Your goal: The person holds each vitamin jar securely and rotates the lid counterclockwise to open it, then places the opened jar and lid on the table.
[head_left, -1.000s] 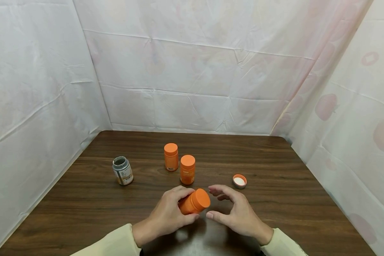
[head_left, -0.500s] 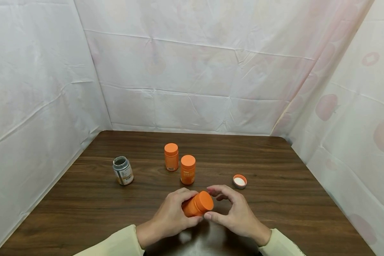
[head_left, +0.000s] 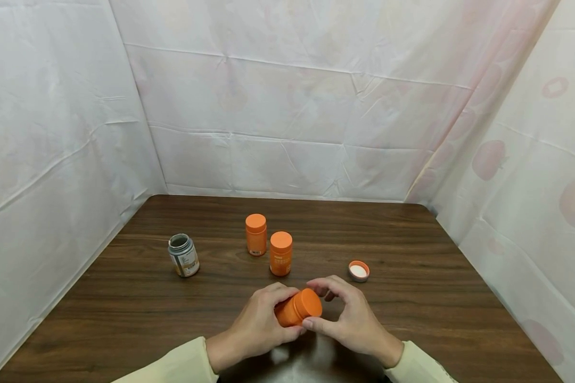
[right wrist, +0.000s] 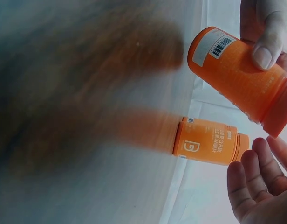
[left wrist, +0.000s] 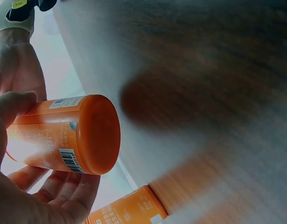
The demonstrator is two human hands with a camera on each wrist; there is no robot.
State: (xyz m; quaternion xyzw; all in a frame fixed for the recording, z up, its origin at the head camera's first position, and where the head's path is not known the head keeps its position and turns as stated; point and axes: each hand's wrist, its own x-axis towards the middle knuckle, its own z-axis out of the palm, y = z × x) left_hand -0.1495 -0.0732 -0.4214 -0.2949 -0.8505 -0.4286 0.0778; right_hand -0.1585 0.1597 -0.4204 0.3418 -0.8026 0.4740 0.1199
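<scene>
An orange capped bottle (head_left: 292, 310) is held tilted above the table in my left hand (head_left: 261, 322), its cap pointing right. In the left wrist view, the left thumb and fingers wrap around the bottle (left wrist: 64, 135), whose base and barcode show. My right hand (head_left: 352, 316) is at the orange cap (head_left: 310, 303), thumb against its near side. Its fingers arch loosely beyond the cap; whether they touch it is unclear. The right wrist view shows these fingers (right wrist: 257, 175) spread beside the cap's edge (right wrist: 278, 114).
Two more orange bottles, one nearer (head_left: 280, 255) and one farther (head_left: 256, 235), stand capped beyond the hands. An uncapped grey-and-white jar (head_left: 184, 257) is at the left. An upturned lid (head_left: 359, 271) lies to the right on the wooden table (head_left: 412, 314); pale sheets (head_left: 287, 106) surround it.
My left hand has carried the bottle slightly right and toward me. The right hand has shifted slightly left, so its thumb now overlaps the cap. Everything else has stayed put.
</scene>
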